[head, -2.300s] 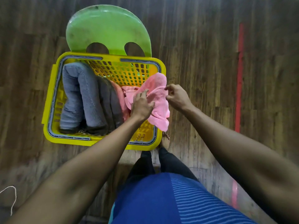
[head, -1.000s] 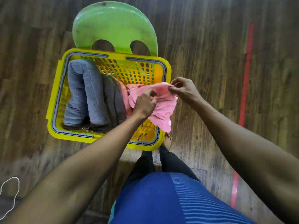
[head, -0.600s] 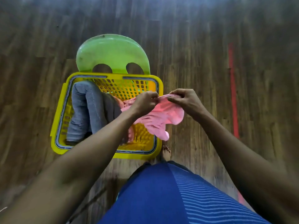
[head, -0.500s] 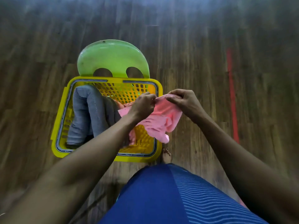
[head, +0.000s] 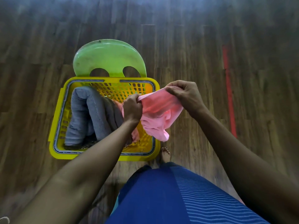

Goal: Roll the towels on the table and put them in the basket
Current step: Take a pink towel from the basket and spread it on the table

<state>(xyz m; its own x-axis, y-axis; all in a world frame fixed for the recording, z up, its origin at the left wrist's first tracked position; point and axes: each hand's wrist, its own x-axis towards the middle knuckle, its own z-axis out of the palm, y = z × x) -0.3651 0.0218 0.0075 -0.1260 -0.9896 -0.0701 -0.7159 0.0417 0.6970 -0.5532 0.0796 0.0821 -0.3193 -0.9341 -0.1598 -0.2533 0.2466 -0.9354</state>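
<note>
Holding a pink towel [head: 159, 110] stretched between them, both hands are pinching its top edge: the left hand [head: 131, 109] is clamped on the left corner above the basket [head: 58, 110], and the right hand [head: 184, 96] is gripping the other corner just past the basket's right rim. The rest of the cloth is hanging loose and bunched, its lower tip dangling beside the right wall, partly outside it. The yellow basket is sitting on a green chair [head: 108, 57], and grey rolled towels [head: 90, 113] are filling its left half, with another pink piece tucked between them and the left wrist.

No bench is showing, so the towel is being handled in mid-air, and that is the main risk: without a flat surface, any roll is likely coming out loose and uneven. If either pinch is slipping, the cloth is probably dropping onto the wooden floor [head: 210, 46] rather than into the basket. The basket is overhanging the chair seat, so a hard push down on its near edge may be tipping it.
</note>
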